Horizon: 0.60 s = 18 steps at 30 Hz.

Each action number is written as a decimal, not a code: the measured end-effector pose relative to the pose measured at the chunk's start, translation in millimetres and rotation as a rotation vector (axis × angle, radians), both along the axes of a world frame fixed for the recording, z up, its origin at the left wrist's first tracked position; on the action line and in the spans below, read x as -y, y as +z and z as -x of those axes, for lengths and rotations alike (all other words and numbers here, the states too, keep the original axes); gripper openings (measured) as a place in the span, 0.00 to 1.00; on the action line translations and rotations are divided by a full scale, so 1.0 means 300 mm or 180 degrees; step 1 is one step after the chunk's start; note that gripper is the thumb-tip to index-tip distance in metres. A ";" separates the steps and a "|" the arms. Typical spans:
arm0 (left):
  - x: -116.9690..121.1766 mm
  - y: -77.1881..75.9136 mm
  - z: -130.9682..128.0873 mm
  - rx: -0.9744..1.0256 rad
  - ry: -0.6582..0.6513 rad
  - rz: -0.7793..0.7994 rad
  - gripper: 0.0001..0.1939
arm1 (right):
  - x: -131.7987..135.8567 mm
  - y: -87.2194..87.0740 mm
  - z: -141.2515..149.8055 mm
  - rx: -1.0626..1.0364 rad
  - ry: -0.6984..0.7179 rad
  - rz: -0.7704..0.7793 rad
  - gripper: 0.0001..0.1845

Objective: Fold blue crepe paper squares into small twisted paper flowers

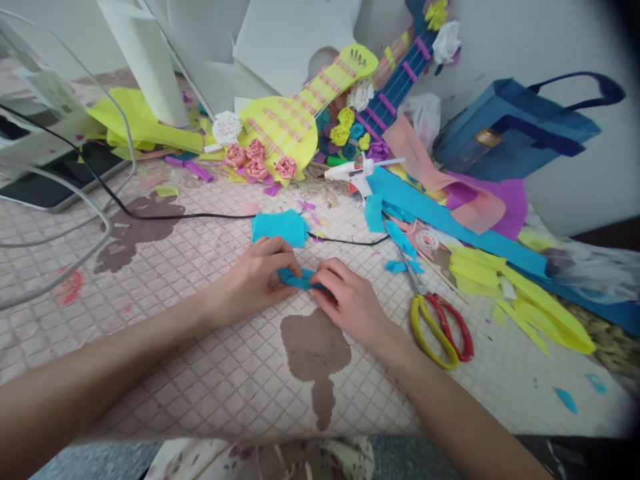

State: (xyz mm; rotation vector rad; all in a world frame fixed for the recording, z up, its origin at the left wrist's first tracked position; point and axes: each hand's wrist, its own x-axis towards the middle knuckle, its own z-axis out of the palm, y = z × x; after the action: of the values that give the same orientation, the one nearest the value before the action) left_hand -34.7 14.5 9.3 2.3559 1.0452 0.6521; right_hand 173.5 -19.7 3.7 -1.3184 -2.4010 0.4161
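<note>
Between my two hands is a narrow strip of blue crepe paper (299, 279), folded or rolled lengthwise. My left hand (267, 273) pinches its left end, and my right hand (346, 297) pinches the right end. Just beyond the left fingers lies a flat stack of blue paper pieces (280, 228) on the patterned tablecloth (200, 353). Scissors (437, 327) with one yellow and one red handle rest to the right of my right hand, their blades pointing away among blue scraps (403, 265).
A white glue gun (353, 175) stands behind the hands, with a black cord trailing across the cloth. Paper guitars, one yellow (283, 133) and one blue (400, 83), lean at the back. Yellow crepe paper (540, 300) and a blue bag (515, 127) are at right; a tablet (60, 177) lies left.
</note>
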 end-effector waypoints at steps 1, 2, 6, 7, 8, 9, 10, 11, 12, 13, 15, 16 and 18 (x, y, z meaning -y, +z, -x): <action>-0.002 -0.002 0.001 -0.0026 -0.0076 -0.0091 0.05 | -0.001 0.001 -0.001 0.0001 -0.0009 0.0013 0.06; -0.005 -0.005 0.004 -0.0077 -0.0171 -0.0185 0.05 | -0.002 0.002 -0.001 0.0000 -0.0022 0.0028 0.04; -0.023 -0.012 0.021 -0.0404 -0.0571 -0.0558 0.06 | -0.005 0.004 -0.004 -0.0038 -0.0061 0.0075 0.03; -0.027 -0.013 0.024 -0.0479 -0.0647 -0.0610 0.06 | -0.006 0.004 -0.004 -0.0048 -0.0067 0.0082 0.04; -0.030 -0.012 0.027 -0.0529 -0.0700 -0.0643 0.07 | -0.006 0.004 -0.003 -0.0052 -0.0068 0.0088 0.04; -0.032 -0.012 0.028 -0.0555 -0.0737 -0.0663 0.07 | -0.006 0.004 -0.003 -0.0049 -0.0061 0.0090 0.04; -0.033 -0.011 0.028 -0.0568 -0.0758 -0.0672 0.07 | -0.006 0.004 -0.002 -0.0037 -0.0055 0.0090 0.04; -0.033 -0.011 0.027 -0.0567 -0.0750 -0.0669 0.08 | -0.006 0.004 -0.001 -0.0018 -0.0056 0.0084 0.04; -0.032 -0.011 0.025 -0.0540 -0.0717 -0.0662 0.09 | -0.006 0.004 0.000 0.0003 -0.0061 0.0071 0.04; -0.031 -0.011 0.023 -0.0489 -0.0662 -0.0644 0.09 | -0.005 0.003 0.000 0.0026 -0.0065 0.0062 0.04; -0.031 -0.012 0.018 -0.0355 -0.0553 -0.0553 0.10 | -0.005 0.001 0.000 0.0052 -0.0077 0.0045 0.04; -0.032 -0.013 0.017 -0.0275 -0.0528 -0.0493 0.09 | -0.006 0.000 0.000 0.0045 -0.0082 0.0039 0.05; -0.035 -0.013 0.018 -0.0141 -0.0542 -0.0349 0.07 | -0.007 -0.003 -0.002 -0.0015 -0.0075 0.0047 0.06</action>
State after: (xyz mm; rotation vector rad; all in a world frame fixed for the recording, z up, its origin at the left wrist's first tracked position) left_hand -40.2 25.1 5.3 2.5309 0.8343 0.6097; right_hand 174.1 -17.5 2.8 -1.3491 -2.3807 0.4306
